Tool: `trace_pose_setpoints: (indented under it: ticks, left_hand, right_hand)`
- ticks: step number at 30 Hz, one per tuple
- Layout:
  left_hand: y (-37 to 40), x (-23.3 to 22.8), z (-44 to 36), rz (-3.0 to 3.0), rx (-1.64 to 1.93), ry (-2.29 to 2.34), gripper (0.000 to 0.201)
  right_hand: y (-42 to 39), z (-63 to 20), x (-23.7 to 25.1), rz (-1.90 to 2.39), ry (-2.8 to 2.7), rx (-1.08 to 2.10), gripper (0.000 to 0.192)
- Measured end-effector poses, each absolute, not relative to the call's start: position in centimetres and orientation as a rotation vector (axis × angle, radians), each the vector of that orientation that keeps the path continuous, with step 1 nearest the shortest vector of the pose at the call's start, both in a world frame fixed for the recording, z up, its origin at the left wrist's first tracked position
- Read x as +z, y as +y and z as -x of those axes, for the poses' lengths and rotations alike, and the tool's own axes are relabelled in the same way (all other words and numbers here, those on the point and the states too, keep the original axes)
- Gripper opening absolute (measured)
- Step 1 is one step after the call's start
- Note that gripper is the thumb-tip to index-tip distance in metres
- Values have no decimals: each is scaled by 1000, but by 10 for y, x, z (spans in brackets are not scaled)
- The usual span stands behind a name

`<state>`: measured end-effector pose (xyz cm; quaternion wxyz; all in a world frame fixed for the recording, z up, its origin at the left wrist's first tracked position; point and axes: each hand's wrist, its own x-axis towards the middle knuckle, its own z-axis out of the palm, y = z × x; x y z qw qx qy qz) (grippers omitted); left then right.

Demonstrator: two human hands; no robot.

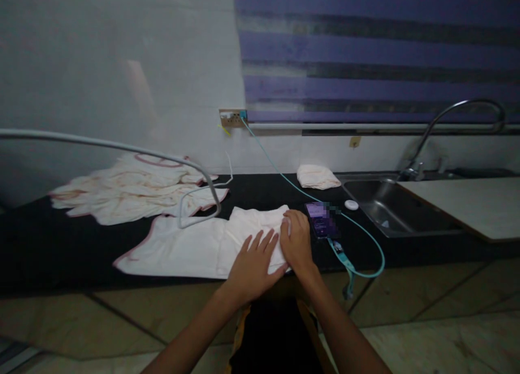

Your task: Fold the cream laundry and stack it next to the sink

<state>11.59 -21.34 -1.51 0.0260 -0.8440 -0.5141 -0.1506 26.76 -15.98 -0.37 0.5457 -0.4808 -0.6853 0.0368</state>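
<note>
Left hand [252, 266] lies flat, fingers spread, palm pressing down on the white cotton garment with thin pink edging [203, 244]; nothing gripped. Right hand [298, 243] rests just beside it at the garment's right edge, fingers curled down onto the cloth; whether it pinches a fold I cannot tell. Garment lies spread near the front edge of the black countertop [49, 249], its right part folded over. Judgement: thin, soft, light cloth, limp, prone to wrinkling and sliding on the smooth top; best taken by pinching a hem or corner while the other palm holds it flat. Just right of the hands: one smartphone with lit screen [320, 218], touching the teal charging cable [365, 238] that runs up to one wall socket [231, 117]. Further out: one loose pile of similar white cloths [130, 192] at left rear, count within unclear; one small folded cloth [317, 176] near the steel sink [390, 211]; one small white round disc [351, 204]; one curved tap [455, 119].
</note>
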Motion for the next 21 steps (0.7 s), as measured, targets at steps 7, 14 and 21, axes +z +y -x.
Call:
trace_pose_setpoints:
  ticks: [7, 14, 21]
  left_hand:
    - [-220, -16, -88, 2718, -300, -1497, 92]
    - [-221, -9, -77, 2869, -310, -1381, 72]
    - [-226, -4, -57, 2846, -1029, -1790, 56]
  right_hand:
    - [-155, -275, -5, 1044, -1417, 252, 28]
    - [-149, -285, -10, 1013, -1135, 570, 32]
    - [-144, -286, -11, 1041, -1056, 594, 28]
